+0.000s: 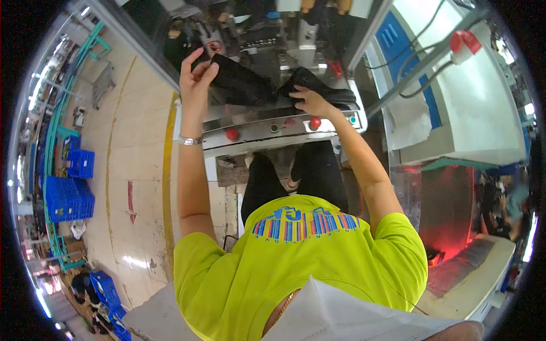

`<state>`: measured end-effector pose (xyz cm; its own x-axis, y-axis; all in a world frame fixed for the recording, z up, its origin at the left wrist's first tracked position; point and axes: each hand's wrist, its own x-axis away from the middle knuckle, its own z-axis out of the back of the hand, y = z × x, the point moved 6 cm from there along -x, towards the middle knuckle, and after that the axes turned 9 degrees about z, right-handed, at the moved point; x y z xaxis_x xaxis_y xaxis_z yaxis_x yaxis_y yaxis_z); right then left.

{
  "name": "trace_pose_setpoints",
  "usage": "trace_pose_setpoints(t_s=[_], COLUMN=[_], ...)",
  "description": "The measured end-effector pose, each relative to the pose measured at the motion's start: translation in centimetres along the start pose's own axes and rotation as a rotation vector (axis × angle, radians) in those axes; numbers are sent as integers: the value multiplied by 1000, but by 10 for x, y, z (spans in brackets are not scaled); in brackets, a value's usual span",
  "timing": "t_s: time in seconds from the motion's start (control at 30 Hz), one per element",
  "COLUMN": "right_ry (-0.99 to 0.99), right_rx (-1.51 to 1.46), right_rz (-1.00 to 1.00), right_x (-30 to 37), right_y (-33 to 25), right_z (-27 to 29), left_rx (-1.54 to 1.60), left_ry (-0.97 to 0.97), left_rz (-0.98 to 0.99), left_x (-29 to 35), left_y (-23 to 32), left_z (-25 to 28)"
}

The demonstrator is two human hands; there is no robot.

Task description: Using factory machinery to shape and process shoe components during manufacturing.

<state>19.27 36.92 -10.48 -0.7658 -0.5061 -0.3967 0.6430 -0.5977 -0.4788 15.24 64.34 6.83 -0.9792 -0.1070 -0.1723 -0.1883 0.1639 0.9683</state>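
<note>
Two black shoe-like pieces of matte, soft-looking material are held at a metal machine in front of the person. The left hand (196, 77) is raised, fingers closed around the end of the left black piece (242, 82), which is long, tapered and tilted up toward the hand. The right hand (310, 101) is pressed down and gripped on the right black piece (324, 91), a crumpled, folded shape lying on the machine's top near its right edge. A shiny metal bracelet (189, 140) is worn on the left wrist.

The machine front (256, 128) is a brushed steel panel, slightly curved. Set in it are two round red buttons (231, 134), one on the left and one just below the right hand, with smaller round controls between them. A small round red-and-white sign (214, 45) is stuck on the machine above the left piece.

Stacked blue plastic crates (68, 196) with latticed walls are seen far left on the pale tiled floor (136, 131); contents cannot be told. A yellow line and a red arrow (131, 202) are painted on the floor. A white and blue cabinet (455, 102) stands to the right.
</note>
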Motion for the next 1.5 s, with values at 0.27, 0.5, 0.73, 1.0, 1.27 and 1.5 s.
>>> trace_pose_setpoints(t_s=[0.27,0.5,0.73,1.0,1.27,1.5], right_ry=[-224,-707,-441,362,504,678], right_rx=[-659,-1097,-1293,-1031,-1076,-1041], right_rz=[577,311,333,328,179,-57], right_x=[-135,-133,-158,-277,-313,-348], right_y=[-204,-237,-229,-192,-169,-138], right_z=[79,66,84,127,111,118], left_rx=[-270,-806,-295,0,158,540], left_ry=[-647,-1290,-698,-190,20,-10], left_rz=[232,433,160,-337,-285,-35], left_x=[16,34,-23,-124,-159,-215], left_y=[70,56,69,128,105,100], left_z=[-14,29,107,61,68,62])
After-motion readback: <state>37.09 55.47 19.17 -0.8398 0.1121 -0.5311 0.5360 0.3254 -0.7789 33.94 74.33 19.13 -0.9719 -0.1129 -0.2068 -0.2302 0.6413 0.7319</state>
